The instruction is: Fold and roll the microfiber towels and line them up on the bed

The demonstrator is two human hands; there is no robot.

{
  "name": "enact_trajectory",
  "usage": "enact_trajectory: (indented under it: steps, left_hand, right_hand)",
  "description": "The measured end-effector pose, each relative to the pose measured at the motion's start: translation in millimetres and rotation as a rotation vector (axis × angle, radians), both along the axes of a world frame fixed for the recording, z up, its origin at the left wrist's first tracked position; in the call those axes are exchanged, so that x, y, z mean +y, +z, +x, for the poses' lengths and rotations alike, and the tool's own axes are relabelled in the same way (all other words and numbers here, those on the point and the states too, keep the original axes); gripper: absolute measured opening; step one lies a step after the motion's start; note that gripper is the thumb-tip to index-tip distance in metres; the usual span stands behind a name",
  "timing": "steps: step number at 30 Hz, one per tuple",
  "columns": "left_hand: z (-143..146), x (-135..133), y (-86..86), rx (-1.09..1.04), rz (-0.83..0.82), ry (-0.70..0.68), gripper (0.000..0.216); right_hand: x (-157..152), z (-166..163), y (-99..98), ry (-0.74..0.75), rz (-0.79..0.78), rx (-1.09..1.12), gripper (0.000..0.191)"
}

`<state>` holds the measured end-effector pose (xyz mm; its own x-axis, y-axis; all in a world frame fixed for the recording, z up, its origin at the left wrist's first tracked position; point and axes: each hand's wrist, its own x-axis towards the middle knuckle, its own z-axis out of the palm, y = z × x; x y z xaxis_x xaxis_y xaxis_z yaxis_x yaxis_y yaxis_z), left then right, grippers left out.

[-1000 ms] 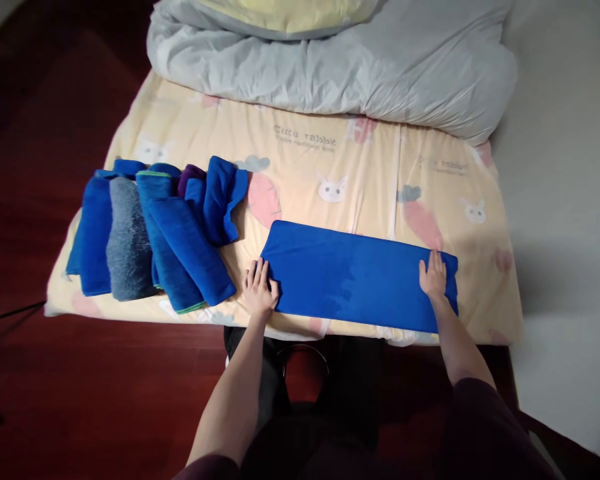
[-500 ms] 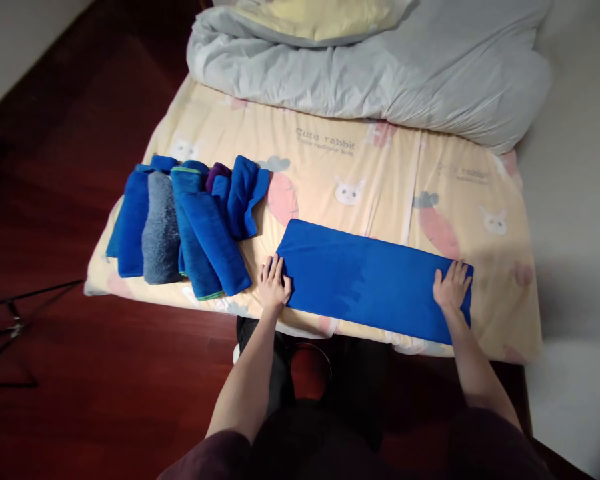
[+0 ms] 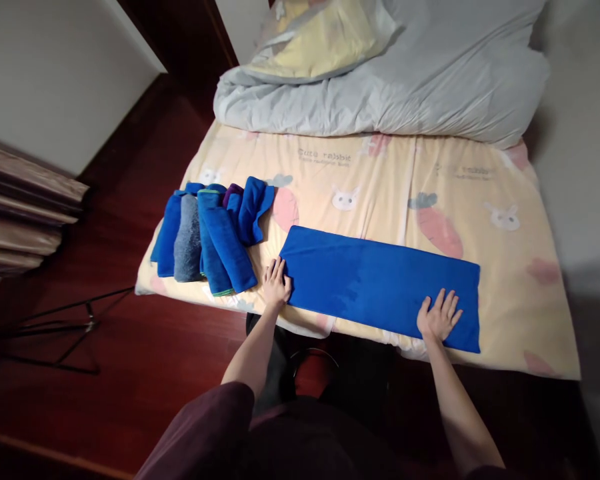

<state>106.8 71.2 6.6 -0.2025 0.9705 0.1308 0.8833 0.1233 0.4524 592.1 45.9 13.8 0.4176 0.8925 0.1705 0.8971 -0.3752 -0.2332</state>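
Note:
A blue towel (image 3: 360,273) lies folded into a long strip along the near side of the bed, with a darker patch near its middle. My left hand (image 3: 277,283) rests flat at its left end, fingers stretched out. Near the right end, my right hand (image 3: 439,316) lies on the cloth with its fingers spread. To the left of the strip is a group of folded towels: a blue one (image 3: 227,250) on top nearest my left hand, a grey one (image 3: 187,243), and a crumpled blue one (image 3: 254,210) at the back.
The bed sheet (image 3: 320,173) has rabbit and carrot prints. A grey quilt (image 3: 430,87) is heaped at the far side, with a yellow pillow (image 3: 325,47) on it. A black tripod leg (image 3: 55,313) stands on the floor at left, near a curtain (image 3: 20,213).
My right hand has moved left and nearer from the strip's right end, leaving that edge uncovered. My left hand stays at the left end. The camera view has shifted, showing more of the room.

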Motion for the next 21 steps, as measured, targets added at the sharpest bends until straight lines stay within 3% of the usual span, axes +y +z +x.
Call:
enact_trajectory:
  steps: [4,7,9,13,16,18,21]
  left_hand:
    - [3.7,-1.8,7.2,0.019,-0.016,-0.017,0.062]
    - [30.7,1.5,15.1,0.064,0.000,-0.023,0.064]
    - [68.7,9.0,20.8,0.081,0.001,-0.144,0.063]
    - [171.4,37.0,24.5,0.099,-0.006,-0.553,0.061]
    - [221.2,62.9,17.3,0.106,-0.022,-0.669,0.062]
    - [222.9,77.4,10.6,0.110,-0.053,-0.659,0.062]
    - [185.2,90.9,2.9,0.117,-0.060,-0.598,0.061]
  right_hand:
    - [-1.8,-2.5,2.5,0.008,0.047,0.037,0.068]
    - [-2.4,-2.4,1.5,0.008,0.058,0.033,0.068]
    - [-2.2,-1.7,0.3,0.001,0.059,0.021,0.067]
    - [-2.1,-0.2,-1.6,0.005,0.065,0.016,0.067]
    - [-2.3,0.3,-2.3,0.012,0.068,0.006,0.067]
    - [-2.5,0.6,-2.5,0.013,0.066,0.003,0.067]
    - [-2.5,1.0,-3.0,0.020,0.058,0.004,0.067]
